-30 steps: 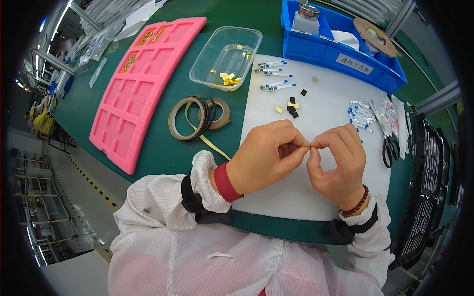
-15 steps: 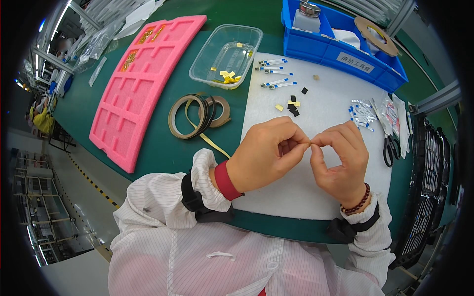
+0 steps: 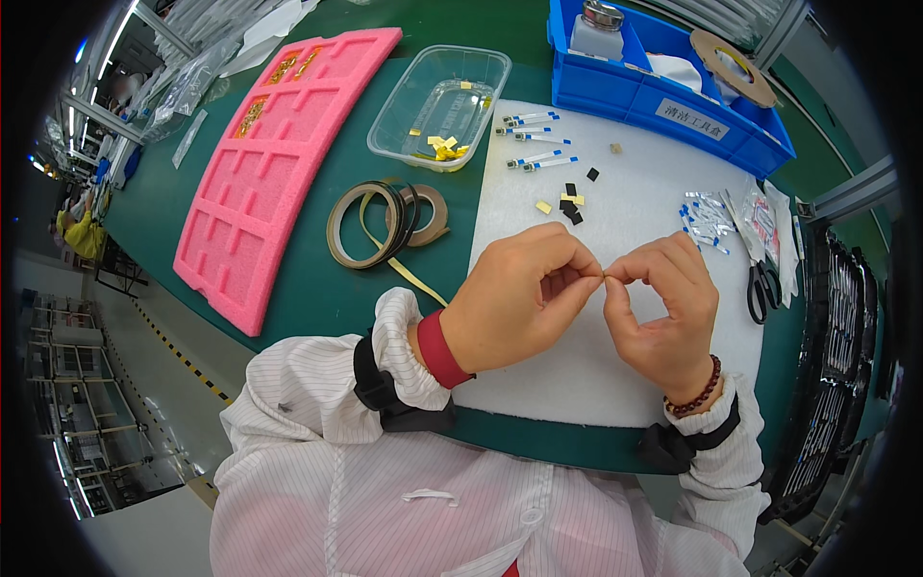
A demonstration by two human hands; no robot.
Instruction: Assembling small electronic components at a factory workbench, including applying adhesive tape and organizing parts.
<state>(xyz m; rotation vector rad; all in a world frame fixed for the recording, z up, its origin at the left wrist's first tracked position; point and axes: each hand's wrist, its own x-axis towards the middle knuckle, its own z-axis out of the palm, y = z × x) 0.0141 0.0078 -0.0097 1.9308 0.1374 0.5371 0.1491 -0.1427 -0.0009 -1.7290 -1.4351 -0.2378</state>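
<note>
Over the white mat [image 3: 577, 389], my left hand [image 3: 524, 298] and my right hand [image 3: 665, 313] meet fingertip to fingertip. Both are closed in a pinch, and whatever tiny piece lies between them is too small to make out. Just beyond my fingers lie several small black pads [image 3: 569, 207] and a few pale yellow pieces [image 3: 544, 207]. Farther up the mat, short flex cables with blue ends [image 3: 540, 164] lie in small groups. To the right of my right hand is a loose pile of similar blue-and-white strips [image 3: 707, 219].
Left of the mat are rolls of tape [image 3: 361, 231], a clear plastic tub [image 3: 385, 125] with yellow scraps and a pink foam tray [image 3: 260, 183]. A blue divided bin [image 3: 615, 96] stands at the back. Black-handled scissors [image 3: 762, 288] lie at the right, near black trays [image 3: 832, 365].
Almost nothing differs: both hands keep the same fingertip pinch in the same place, and the things on the table have not moved.
</note>
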